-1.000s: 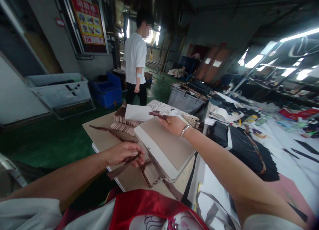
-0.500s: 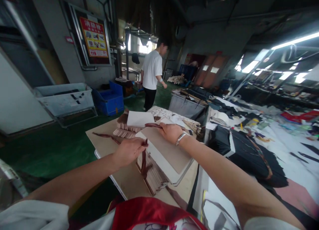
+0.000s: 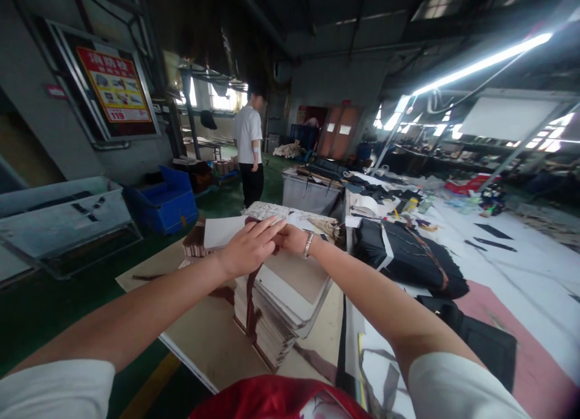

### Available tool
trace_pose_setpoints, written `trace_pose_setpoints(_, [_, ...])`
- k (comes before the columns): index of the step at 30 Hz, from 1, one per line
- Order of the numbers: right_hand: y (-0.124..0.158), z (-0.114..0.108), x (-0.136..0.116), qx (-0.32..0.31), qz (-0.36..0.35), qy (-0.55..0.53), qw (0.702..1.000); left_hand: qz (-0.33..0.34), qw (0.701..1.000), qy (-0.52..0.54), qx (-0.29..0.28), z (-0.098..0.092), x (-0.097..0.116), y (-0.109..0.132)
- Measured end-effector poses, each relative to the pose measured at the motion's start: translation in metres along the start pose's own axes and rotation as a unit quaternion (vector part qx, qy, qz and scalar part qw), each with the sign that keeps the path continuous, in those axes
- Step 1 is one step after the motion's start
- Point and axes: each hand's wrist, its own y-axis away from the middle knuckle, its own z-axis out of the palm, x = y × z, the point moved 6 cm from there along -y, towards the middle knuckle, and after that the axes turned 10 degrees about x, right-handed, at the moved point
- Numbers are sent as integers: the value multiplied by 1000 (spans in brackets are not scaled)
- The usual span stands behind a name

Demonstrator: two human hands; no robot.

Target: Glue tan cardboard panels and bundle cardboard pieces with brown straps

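Observation:
A stack of flat brown-and-white cut pieces point(image 3: 278, 319) stands on a brown board point(image 3: 206, 331), topped by a beige panel point(image 3: 301, 274). A dark brown strip point(image 3: 248, 298) runs up the stack's left side to my hands. My left hand point(image 3: 247, 246) and my right hand point(image 3: 286, 239) meet over the far top edge of the stack, both pinched on the strip's ends. A bracelet sits on my right wrist. My left hand covers part of my right fingers.
A second pile of pieces with a white sheet point(image 3: 217, 233) lies beyond. A person in a white shirt point(image 3: 248, 147) stands at the back. Black fabric point(image 3: 403, 256) covers the table to the right. A blue bin point(image 3: 165, 201) and a grey cart point(image 3: 58, 222) stand at the left.
My left hand rose from the stack's near left side, drew the strip up and over, and joined my right hand at the far top edge. The view tilted upward.

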Motion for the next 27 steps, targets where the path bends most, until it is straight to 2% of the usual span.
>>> trace_pose_setpoints(4, [4, 4, 5, -64, 17, -163, 984, -14, 1000, 8, -18, 13, -5, -3])
trace_pose_setpoints(6, [5, 5, 8, -90, 16, -196, 976, -23, 999, 14, -23, 15, -4, -3])
trace_pose_setpoints(10, [7, 4, 7, -107, -33, -161, 981, -61, 996, 47, -34, 15, -3, 0])
trace_pose_setpoints(13, [11, 2, 1, -76, -68, -102, 990, -147, 981, 124, -36, 18, -9, 4])
trace_pose_setpoints(15, [16, 0, -2, -32, -70, -63, 995, -232, 952, 197, -9, 22, -18, 7])
trace_pose_setpoints(17, [23, -4, -3, 31, -35, -23, 999, -315, 911, 265, 1, 30, -29, 12])
trace_pose_setpoints(18, [28, -6, -5, 59, -20, -5, 998, -349, 887, 302, -12, 36, -33, 15])
trace_pose_setpoints(20, [37, -10, -10, 96, -19, 8, 995, -405, 827, 383, -76, 51, -36, 22])
trace_pose_setpoints(22, [41, -11, -15, 91, -36, -20, 995, -444, 755, 461, -148, 63, -34, 27])
trace_pose_setpoints(24, [38, -11, -12, 62, -25, -68, 995, -465, 703, 503, -188, 67, -31, 29])
trace_pose_setpoints(25, [34, -11, -9, 49, -7, -88, 995, -470, 692, 512, -197, 68, -30, 29])
trace_pose_setpoints(27, [24, -11, -1, 28, 23, -108, 994, -473, 686, 514, -203, 68, -29, 26])
